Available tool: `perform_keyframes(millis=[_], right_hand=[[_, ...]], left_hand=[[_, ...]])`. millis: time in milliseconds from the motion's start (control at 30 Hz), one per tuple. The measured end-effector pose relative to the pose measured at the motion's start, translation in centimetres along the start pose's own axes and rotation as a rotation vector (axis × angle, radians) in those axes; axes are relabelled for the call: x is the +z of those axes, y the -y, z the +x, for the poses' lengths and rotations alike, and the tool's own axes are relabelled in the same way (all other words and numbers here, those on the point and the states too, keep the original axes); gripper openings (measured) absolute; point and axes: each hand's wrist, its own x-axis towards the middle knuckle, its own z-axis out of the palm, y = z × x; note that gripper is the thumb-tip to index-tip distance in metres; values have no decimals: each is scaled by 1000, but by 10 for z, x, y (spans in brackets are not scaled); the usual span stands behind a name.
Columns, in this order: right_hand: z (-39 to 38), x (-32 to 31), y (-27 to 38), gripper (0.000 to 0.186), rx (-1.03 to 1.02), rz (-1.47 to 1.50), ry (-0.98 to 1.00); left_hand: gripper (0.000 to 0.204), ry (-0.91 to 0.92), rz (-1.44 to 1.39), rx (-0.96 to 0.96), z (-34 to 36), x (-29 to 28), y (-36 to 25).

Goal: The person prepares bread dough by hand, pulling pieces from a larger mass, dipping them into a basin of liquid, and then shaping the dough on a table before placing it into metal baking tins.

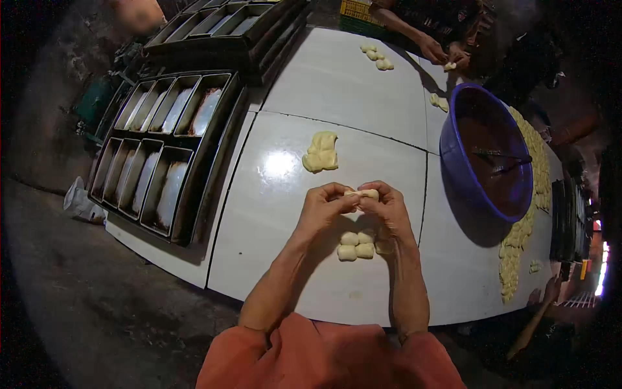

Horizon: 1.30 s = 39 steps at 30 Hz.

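Between my two hands, over the middle of the white table [253,259], is a small piece of pale dough [368,194]. My left hand [327,206] pinches its left end, and my right hand [385,207] grips the other end. Just below the hands lie several short dough rolls [356,246] set close together in rows, partly covered by my right wrist. Beyond my left hand sits a flat, lumpy piece of yellowish dough [321,152], which neither hand touches.
Left stand dark metal racks of loaf pans [217,162], more stacked behind. Right is a purple basin [447,152] of brown filling with a utensil in it. Many dough pieces [512,259] line the right edge. Across the table, another person's hands [440,52] work dough.
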Motion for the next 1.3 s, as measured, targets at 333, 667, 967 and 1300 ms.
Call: perform_keyframes(millis=[333, 667, 967, 1300], right_hand=[[-39, -37, 1, 20, 265, 2, 138], [-41, -79, -18, 32, -146, -106, -208], [-43, -37, -11, 29, -262, -8, -386], [-64, -52, 29, 22, -189, 480, -242]], left_hand=[[25, -318, 242, -12, -4, -50, 4], [86, -208, 1606, 411, -11, -74, 37], [77, -4, 964, 943, -1, 41, 15], [93, 249, 330, 653, 18, 112, 78]])
